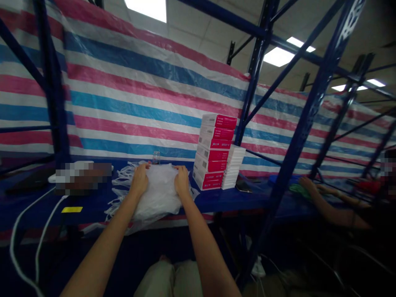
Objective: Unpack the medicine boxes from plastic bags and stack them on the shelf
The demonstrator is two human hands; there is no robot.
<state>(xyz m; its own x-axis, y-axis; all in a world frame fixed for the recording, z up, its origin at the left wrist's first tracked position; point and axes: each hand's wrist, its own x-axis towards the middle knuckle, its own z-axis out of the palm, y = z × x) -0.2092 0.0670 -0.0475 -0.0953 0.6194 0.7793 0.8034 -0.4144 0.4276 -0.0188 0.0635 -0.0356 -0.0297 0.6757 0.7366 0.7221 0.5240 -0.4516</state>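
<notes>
1. Both hands lie on a pile of thin white plastic bags (159, 194). The left hand (140, 180) presses on the upper left part of the pile, fingers curled over the far edge. The right hand (182, 180) grips the upper right part in the same way, so each hand is closed on the plastic. The pile sits on the front part of the blue workbench (216, 200), and it hangs a little over the near edge.
2. Behind the bench, a big tarp (139, 95) with red, white and blue stripes hangs on the dark blue rack frame (305, 123).
3. To the right of the bags stands a stack of red and white boxes (214, 152), and a lower stack of flat white packs (234, 167) leans just beside it.
4. Far at the right, another person's arm (321, 194) rests on the same bench, well apart from the bags.
5. White cables (40, 231) hang down at the left side.
6. A small glass jar (156, 157) stands just behind the bags.
7. A yellow label (71, 209) is on the bench at the left.
</notes>
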